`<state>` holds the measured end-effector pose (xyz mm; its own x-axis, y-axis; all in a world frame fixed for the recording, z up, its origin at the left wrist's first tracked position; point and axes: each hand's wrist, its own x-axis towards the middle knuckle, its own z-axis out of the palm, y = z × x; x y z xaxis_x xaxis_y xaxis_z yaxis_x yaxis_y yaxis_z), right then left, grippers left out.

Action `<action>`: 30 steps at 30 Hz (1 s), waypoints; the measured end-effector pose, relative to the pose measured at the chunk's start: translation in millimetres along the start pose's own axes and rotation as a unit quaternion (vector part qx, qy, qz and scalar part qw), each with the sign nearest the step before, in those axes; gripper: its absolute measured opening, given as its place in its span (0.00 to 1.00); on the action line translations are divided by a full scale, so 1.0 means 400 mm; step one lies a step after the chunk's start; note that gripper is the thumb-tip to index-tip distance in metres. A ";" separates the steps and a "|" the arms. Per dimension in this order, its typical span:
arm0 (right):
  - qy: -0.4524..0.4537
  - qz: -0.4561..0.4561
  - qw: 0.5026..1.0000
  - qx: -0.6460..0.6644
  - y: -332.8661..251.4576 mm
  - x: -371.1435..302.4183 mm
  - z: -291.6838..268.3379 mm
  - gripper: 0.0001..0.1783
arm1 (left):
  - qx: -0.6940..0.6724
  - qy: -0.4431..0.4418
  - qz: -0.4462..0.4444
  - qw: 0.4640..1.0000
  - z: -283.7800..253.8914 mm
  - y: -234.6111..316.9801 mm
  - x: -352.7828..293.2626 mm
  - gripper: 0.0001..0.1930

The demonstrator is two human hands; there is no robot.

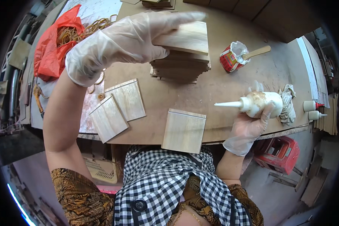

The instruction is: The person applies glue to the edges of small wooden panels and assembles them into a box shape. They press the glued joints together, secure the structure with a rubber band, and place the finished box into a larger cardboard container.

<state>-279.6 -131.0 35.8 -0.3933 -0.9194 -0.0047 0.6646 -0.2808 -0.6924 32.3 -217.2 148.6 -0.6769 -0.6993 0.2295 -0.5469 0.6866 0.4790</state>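
Now, left grip (137, 39) at top panel (190, 37), closure unclear, right grip (252, 126) clasping bottle (270, 101), front panel (184, 130) overhanging tabletop edge (148, 141)

Stacked wooden boards (179, 67) show a workshop.

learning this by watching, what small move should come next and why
Perhaps bring the white bottle left over the single board: the right hand holds it sideways, its nozzle pointing left, and that board lies by itself on that side.

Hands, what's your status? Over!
Left hand: at stacked rectangular wooden boards. Right hand: gripping white plastic squeeze bottle. Pale wooden board: overhanging brown table's edge.
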 end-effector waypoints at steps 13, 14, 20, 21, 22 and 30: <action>0.008 -0.007 0.999 0.031 -0.003 0.011 -0.069 0.42 | 0.054 0.100 0.036 0.993 0.246 0.184 -0.286 0.19; -0.031 0.017 0.999 0.030 0.000 -0.002 -0.046 0.43 | -0.005 0.078 0.019 0.997 0.299 0.177 -0.302 0.18; -0.088 0.048 0.993 -0.059 0.051 -0.091 0.020 0.47 | 0.035 0.112 -0.072 0.990 0.351 0.193 -0.366 0.21; -0.101 0.047 0.991 -0.074 0.065 -0.108 0.036 0.48 | 0.069 0.098 -0.082 0.989 0.344 0.208 -0.384 0.21; -0.130 0.055 0.986 -0.089 0.071 -0.123 0.050 0.47 | 0.039 0.080 -0.051 0.995 0.343 0.220 -0.385 0.22; -0.208 0.077 0.957 -0.187 0.116 -0.211 0.127 0.51 | 0.068 0.097 0.006 0.993 0.471 0.254 -0.396 0.22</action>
<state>-183.4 -80.3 40.6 0.0293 -0.9940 0.1054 0.3901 -0.0858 -0.9168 -8.8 0.9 1.1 -0.5843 -0.7065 0.3994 -0.6098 0.7069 0.3583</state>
